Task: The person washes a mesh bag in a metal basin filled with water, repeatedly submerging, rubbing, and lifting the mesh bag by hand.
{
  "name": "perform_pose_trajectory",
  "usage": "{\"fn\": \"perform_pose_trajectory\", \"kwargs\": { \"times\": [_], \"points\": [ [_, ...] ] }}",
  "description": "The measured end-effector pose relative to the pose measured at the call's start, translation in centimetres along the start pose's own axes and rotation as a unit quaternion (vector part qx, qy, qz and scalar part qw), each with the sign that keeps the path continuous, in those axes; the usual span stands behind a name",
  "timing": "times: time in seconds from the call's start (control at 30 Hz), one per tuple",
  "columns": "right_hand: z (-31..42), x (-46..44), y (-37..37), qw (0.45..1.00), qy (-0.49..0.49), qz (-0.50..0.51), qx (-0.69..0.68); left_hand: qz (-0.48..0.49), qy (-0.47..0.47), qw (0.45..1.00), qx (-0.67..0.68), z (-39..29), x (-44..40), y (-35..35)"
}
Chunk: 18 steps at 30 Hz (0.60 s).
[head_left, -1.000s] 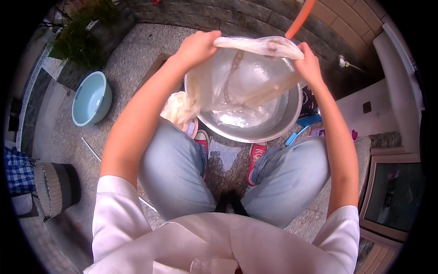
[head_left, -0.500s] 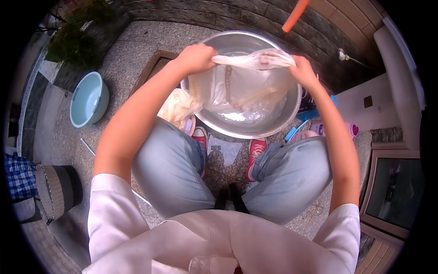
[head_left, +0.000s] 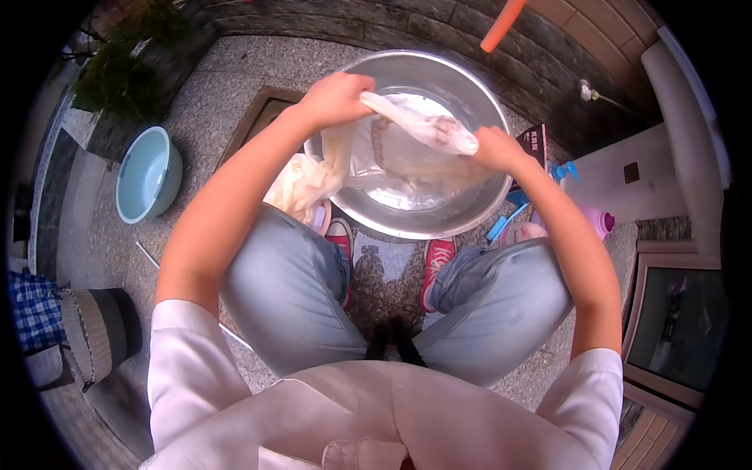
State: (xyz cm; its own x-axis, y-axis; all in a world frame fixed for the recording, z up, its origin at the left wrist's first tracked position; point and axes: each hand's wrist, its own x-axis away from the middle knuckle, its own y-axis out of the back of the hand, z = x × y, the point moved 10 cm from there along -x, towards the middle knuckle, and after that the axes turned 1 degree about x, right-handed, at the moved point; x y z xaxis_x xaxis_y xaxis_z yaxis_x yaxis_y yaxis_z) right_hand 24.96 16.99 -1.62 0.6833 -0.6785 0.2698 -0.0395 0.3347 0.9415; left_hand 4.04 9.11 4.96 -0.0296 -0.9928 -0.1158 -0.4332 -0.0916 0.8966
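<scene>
A wet, whitish sheer cloth [head_left: 423,128] is stretched and bunched between my two hands, over a large metal basin [head_left: 478,82] with water in it. My left hand [head_left: 338,99] is closed around its left end, near the basin's rim. Lower and to the right, my right hand [head_left: 501,149] grips the other end, where a dark brownish patch shows in the folds. Part of the cloth hangs down toward the water. A cream-coloured bundle of fabric [head_left: 301,184] lies against the basin's left side, by my left knee.
A light blue plastic tub [head_left: 149,176] stands on the speckled stone floor at left. Right of the basin are a blue brush [head_left: 499,225], a bottle with a purple cap [head_left: 603,223] and a dark box [head_left: 534,145]. An orange pipe [head_left: 503,27] hangs above.
My right hand has moved left and down, closer to my left hand. The cloth between them now slants downward to the right and looks more tightly bunched.
</scene>
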Motion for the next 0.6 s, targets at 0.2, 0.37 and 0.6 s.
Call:
{"fn": "perform_pose_trajectory", "kwargs": {
  "times": [0.2,0.37,0.6],
  "points": [
    [-3.5,-0.2,6.9,0.940,0.010,-0.313,-0.136,-0.139,-0.069,0.986,-0.068,-2.1,0.1,3.4],
    [0.8,2.9,9.6,0.884,0.094,-0.398,-0.228,-0.094,0.057,0.993,-0.051,0.1,0.4,2.4],
    [2.3,0.3,-15.2,0.958,0.103,0.266,0.013,0.294,0.061,0.949,-0.093,4.7,5.6,-13.4]
  ]
}}
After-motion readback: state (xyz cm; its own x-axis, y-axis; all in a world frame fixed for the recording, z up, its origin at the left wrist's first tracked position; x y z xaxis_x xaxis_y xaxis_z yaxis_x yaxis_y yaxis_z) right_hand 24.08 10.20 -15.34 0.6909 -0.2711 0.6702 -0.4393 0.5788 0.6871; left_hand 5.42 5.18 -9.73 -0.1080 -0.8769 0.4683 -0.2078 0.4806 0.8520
